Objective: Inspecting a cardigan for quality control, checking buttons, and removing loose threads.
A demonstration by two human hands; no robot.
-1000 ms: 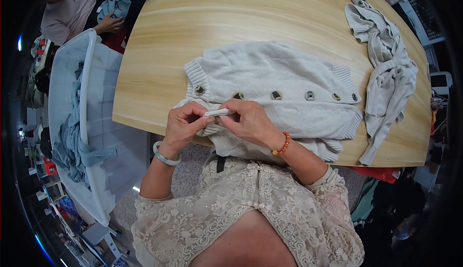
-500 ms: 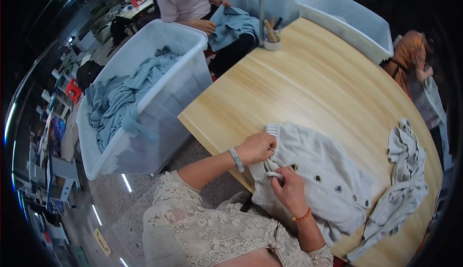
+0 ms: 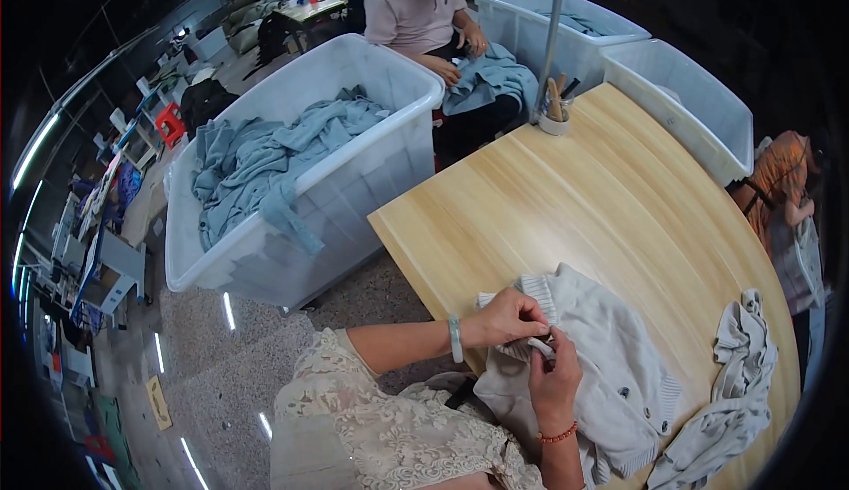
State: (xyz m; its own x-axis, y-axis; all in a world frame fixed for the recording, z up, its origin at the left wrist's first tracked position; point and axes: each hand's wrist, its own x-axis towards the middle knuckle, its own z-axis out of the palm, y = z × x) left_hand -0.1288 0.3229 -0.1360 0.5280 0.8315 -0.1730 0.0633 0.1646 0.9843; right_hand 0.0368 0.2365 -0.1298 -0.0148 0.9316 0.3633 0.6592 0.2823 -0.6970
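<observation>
A pale grey knit cardigan with dark buttons lies bunched on the near edge of the wooden table. At its ribbed edge, my left hand pinches the fabric between closed fingers. Just to the right, my right hand grips a folded bit of the same edge, the two sets of fingertips almost meeting. What lies between the fingertips is too small to make out. Farther right, a second pale grey garment lies crumpled, apart from both hands.
A large white bin heaped with blue-green garments stands left of the table. Beyond it a seated person handles similar cloth. A metal pole and a tool cup mark the far corner. More bins stand behind.
The view has shifted, so the table and bins sit lower and further right. My hands have come closer together at the cardigan's edge, and its upper part is more folded over.
</observation>
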